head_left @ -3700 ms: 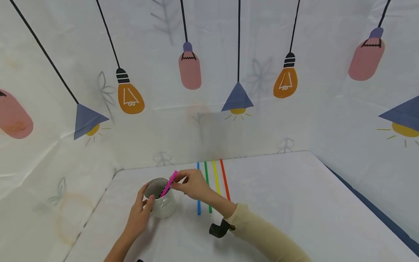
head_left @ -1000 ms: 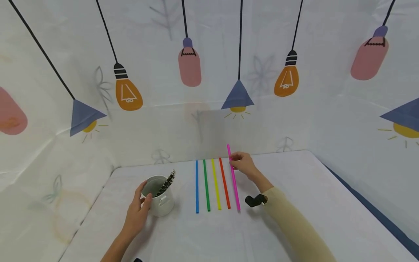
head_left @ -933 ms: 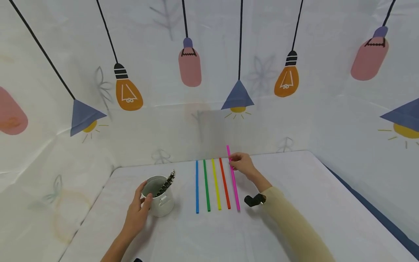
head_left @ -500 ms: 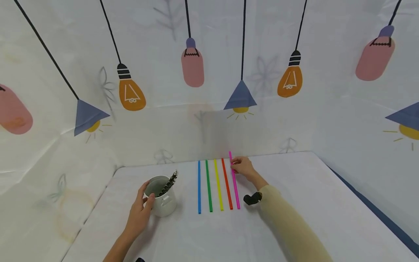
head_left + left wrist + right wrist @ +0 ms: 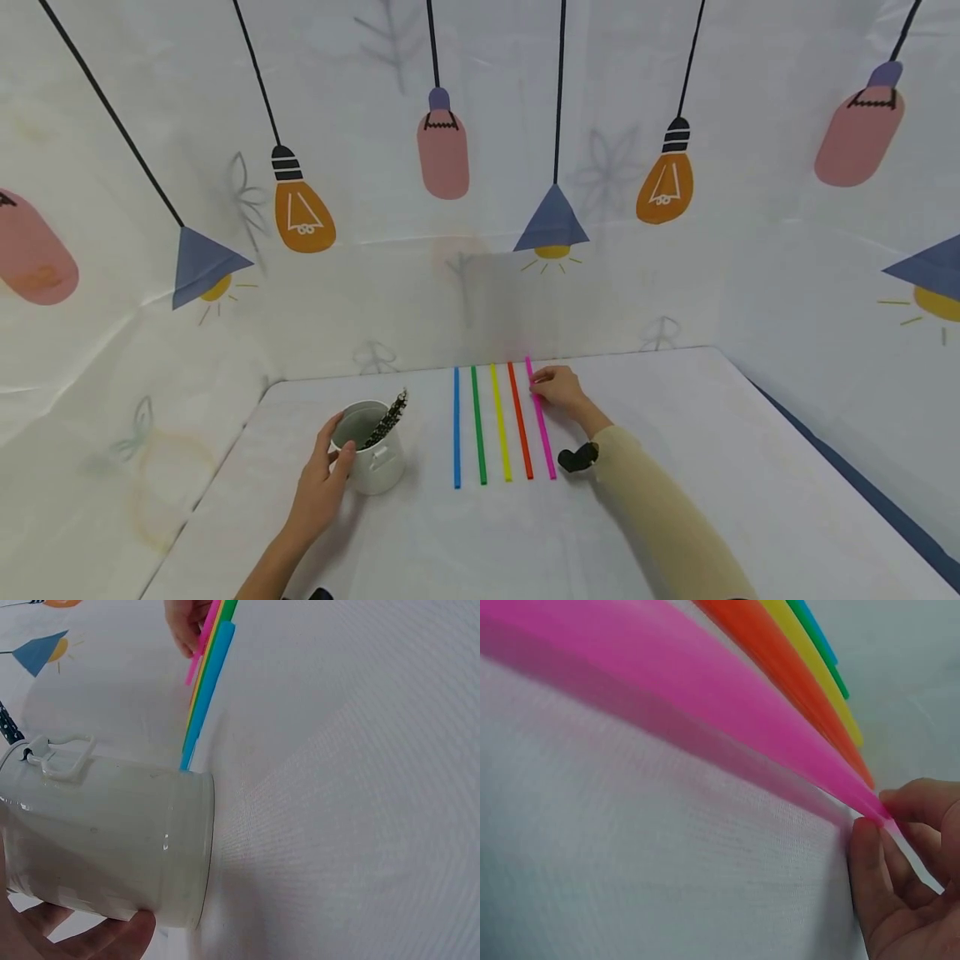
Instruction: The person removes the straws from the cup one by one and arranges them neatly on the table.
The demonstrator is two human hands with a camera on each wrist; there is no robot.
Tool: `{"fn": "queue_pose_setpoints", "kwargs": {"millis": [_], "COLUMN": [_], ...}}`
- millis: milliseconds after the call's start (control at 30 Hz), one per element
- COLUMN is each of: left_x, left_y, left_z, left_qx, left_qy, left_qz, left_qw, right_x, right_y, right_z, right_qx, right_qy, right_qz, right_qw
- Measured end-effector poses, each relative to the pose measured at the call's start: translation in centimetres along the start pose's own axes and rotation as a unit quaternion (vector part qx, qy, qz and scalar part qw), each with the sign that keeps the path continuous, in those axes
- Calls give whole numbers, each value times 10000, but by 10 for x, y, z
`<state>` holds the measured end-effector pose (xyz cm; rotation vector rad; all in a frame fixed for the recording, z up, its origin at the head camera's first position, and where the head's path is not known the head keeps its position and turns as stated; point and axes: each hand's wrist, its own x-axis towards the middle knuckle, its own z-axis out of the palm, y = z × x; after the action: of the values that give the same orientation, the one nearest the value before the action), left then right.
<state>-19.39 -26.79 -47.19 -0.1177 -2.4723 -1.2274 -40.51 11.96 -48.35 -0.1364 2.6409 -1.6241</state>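
My left hand (image 5: 322, 492) grips a white cup (image 5: 378, 471) from its left side, thumb at the near rim. A dark, white-dotted straw (image 5: 387, 419) leans out over the cup's right rim. With thumb and fingers, my right hand (image 5: 561, 388) pinches a pink straw (image 5: 542, 433) near its far end. In the right wrist view the pink straw (image 5: 667, 667) runs close over the white surface. To its left lie a red-orange straw (image 5: 521, 425), a yellow straw (image 5: 500, 425), a green straw (image 5: 478, 433) and a blue straw (image 5: 457, 433), side by side and spaced apart.
The white-covered table (image 5: 675, 500) backs onto a pale wall sheet (image 5: 480, 308) printed with hanging lamps. A black strap piece (image 5: 578, 457) sits at my right wrist, by the beige sleeve (image 5: 660, 517).
My right hand took the pink straw from the cup to the right of the row. Since then it has lowered the straw toward the table beside the red-orange one. The left hand stays on the cup.
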Motion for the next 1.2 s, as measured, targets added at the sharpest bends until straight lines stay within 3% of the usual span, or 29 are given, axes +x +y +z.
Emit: {"fn": "queue_pose_setpoints", "kwargs": {"millis": [1200], "left_x": [-1], "left_y": [1], "left_z": [0], "left_qx": [-24], "left_qy": [-14], "left_qz": [-13], "left_qw": [10000], "right_x": [-2], "right_y": [-2], "right_z": [8], "right_qx": [-42], "right_qy": [309], "right_qz": [248], "right_qw": [9992]}}
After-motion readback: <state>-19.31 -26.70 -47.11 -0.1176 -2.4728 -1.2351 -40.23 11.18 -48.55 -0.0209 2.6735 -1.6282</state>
